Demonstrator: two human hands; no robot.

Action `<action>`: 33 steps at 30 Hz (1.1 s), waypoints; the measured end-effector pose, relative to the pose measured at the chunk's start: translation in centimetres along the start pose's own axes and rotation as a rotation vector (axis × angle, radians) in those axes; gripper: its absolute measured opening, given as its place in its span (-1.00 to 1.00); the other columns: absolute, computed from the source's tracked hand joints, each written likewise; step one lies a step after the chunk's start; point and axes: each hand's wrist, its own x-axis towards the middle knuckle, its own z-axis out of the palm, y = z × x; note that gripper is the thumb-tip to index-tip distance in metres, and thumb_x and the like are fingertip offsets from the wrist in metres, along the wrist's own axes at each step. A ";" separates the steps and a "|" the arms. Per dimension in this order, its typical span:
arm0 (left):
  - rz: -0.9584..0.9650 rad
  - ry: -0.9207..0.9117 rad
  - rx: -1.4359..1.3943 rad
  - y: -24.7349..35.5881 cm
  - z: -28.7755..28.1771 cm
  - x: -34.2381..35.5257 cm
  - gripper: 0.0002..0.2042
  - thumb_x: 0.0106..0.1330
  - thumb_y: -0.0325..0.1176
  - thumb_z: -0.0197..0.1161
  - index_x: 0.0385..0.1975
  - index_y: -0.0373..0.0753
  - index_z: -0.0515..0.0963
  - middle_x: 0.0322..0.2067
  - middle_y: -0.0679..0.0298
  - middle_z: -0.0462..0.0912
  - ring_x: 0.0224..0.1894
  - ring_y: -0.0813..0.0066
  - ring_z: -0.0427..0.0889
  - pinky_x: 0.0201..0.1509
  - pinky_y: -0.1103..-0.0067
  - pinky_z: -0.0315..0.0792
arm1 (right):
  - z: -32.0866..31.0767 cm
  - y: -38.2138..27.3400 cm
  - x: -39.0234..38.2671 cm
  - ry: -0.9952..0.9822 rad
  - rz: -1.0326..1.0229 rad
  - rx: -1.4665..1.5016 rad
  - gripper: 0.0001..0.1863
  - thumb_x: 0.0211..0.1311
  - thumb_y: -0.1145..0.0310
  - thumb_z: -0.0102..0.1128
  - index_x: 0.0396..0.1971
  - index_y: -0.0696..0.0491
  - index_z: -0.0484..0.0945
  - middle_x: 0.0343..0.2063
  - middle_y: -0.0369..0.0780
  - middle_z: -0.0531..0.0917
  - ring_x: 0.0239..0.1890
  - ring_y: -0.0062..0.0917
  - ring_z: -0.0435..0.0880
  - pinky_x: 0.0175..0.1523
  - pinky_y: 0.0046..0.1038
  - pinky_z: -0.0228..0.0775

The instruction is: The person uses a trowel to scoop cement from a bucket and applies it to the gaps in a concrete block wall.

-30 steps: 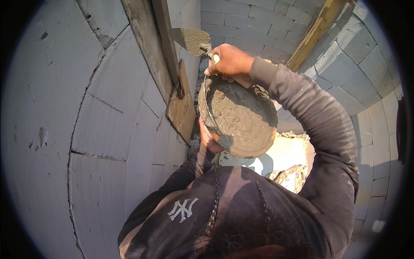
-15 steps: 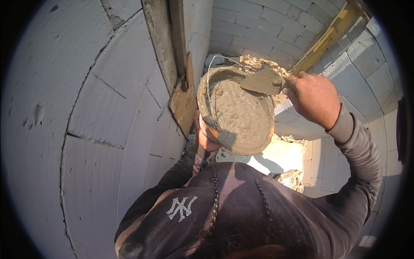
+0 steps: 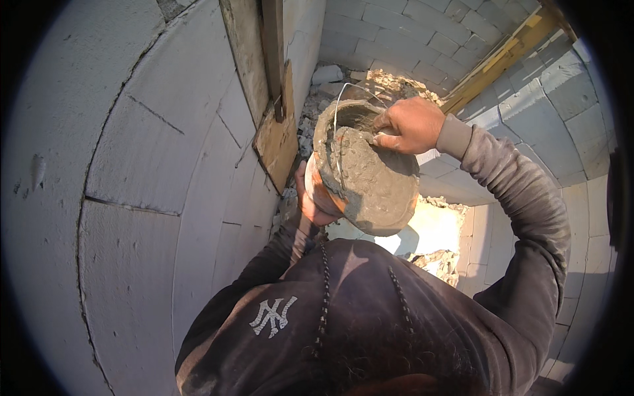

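My left hand grips the side of an orange bucket, its fingers around the wall under the rim. The bucket is tilted and nearly full of wet grey mortar. Its thin wire bail stands up over the far left of the rim. Above the far part of the mortar, my right hand is closed around the handle of a trowel. The fist covers that handle, and the mortar-coated blade can hardly be told from the mix.
A pale block wall runs close along my left, with wooden boards against it. More blockwork and a yellow beam are at the right. Rubble lies beyond the bucket.
My right hand has come left and over the bucket, taking the trowel blade from above the rim down into the mortar. My left hand still holds the bucket.
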 end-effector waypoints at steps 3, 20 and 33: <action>0.046 0.082 0.042 0.0 1.6 0.1 -0.06 0.22 0.55 0.03 0.52 0.07 0.27 0.47 0.14 0.33 0.45 -0.07 0.34 0.43 -0.15 0.25 | 0.7 1.0 -1.4 0.000 0.015 0.152 -0.63 0.29 0.05 0.30 -0.20 0.07 0.74 -0.47 -0.05 0.71 -0.35 -0.12 0.74 -0.20 -0.16 0.56; 0.128 0.167 0.311 3.2 -1.8 1.6 0.08 0.08 0.66 0.11 0.51 0.01 0.30 0.45 0.11 0.35 0.45 -0.10 0.32 0.44 -0.22 0.16 | -1.5 2.6 -7.9 -0.104 0.282 0.957 -0.68 0.52 0.13 0.19 -0.29 0.08 0.69 -0.56 -0.45 0.54 -0.54 -0.77 0.50 -0.44 -0.58 0.46; -0.030 -0.202 -0.121 7.4 -3.6 3.4 0.12 0.06 0.68 0.11 0.52 -0.03 0.25 0.44 0.09 0.36 0.46 -0.10 0.31 0.45 -0.20 0.18 | -32.1 5.7 -6.3 0.266 0.305 0.580 -0.63 0.44 0.05 0.29 -0.23 0.11 0.71 -0.59 -0.20 0.65 -0.67 -0.57 0.64 -0.61 -0.54 0.51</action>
